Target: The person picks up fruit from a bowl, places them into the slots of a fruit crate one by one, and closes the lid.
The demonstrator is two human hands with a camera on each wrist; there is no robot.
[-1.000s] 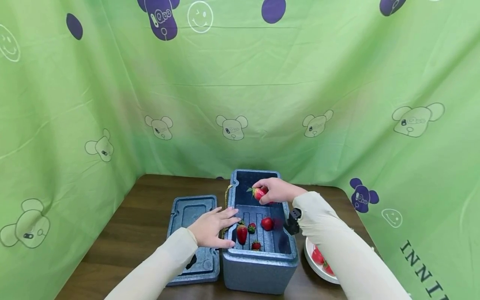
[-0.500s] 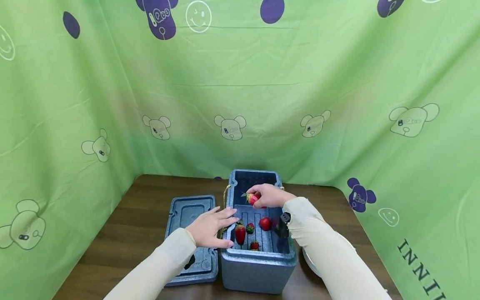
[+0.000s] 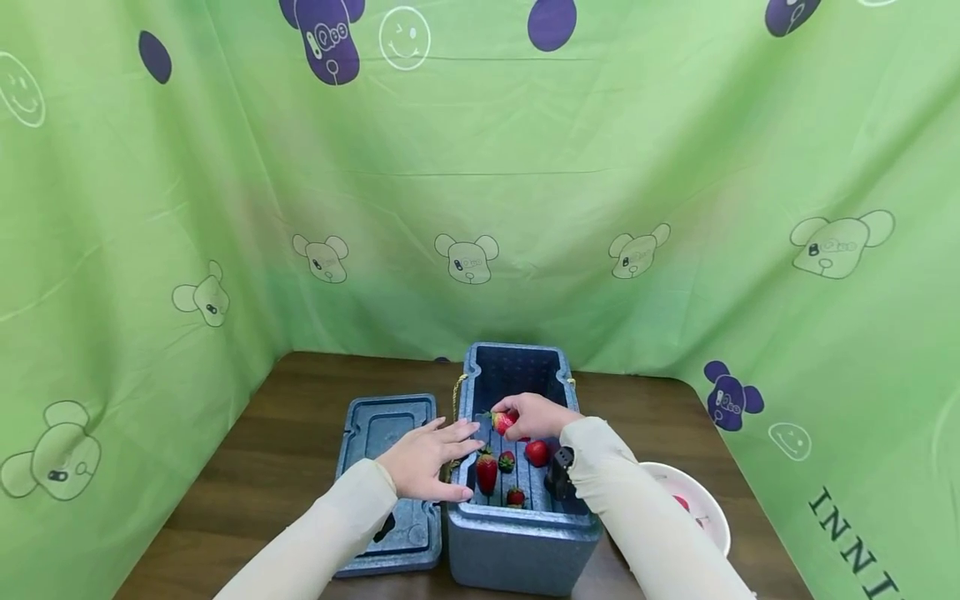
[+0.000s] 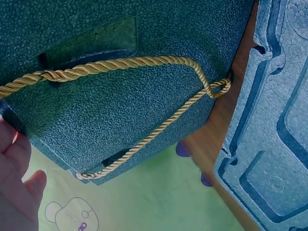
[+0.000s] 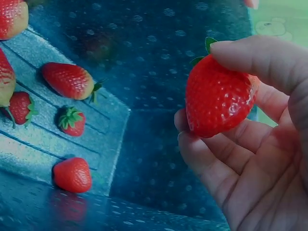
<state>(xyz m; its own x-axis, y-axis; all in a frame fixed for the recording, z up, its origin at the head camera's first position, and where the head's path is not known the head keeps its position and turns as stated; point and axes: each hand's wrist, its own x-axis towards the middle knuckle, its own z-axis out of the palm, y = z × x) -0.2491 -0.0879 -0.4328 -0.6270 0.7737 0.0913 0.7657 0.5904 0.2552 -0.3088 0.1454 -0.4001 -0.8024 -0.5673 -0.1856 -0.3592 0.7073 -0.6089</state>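
Green cloth [image 3: 525, 125] is hanging behind and to both sides, displaying printed bear heads and smiling faces. Beneath it, a brown wood-grain surface [image 3: 247, 467] is carrying everything else. A blue-grey foam box [image 3: 517, 552] is standing uncovered near the middle, and its lid [image 3: 390, 421] is lying flat just beside it, on the left. To the right, a white dish [image 3: 716, 504] is showing partly from under the right sleeve [image 3: 660, 533]; the small red shapes in it are appearing too indistinct to identify. The left hand [image 3: 429, 460] is resting its spread, straight fingers at the box's left rim and is grasping nothing. The right hand [image 3: 537, 416] is reaching into the box, its thumb and curled fingers pinching a strawberry [image 5: 216, 98]. Gold cord [image 4: 149, 61] is running along the box's left outer side. The pinched strawberry is hanging above the grooved bottom, inside the walls, while several loose strawberries [image 5: 67, 81] are lying below, towards the near end.
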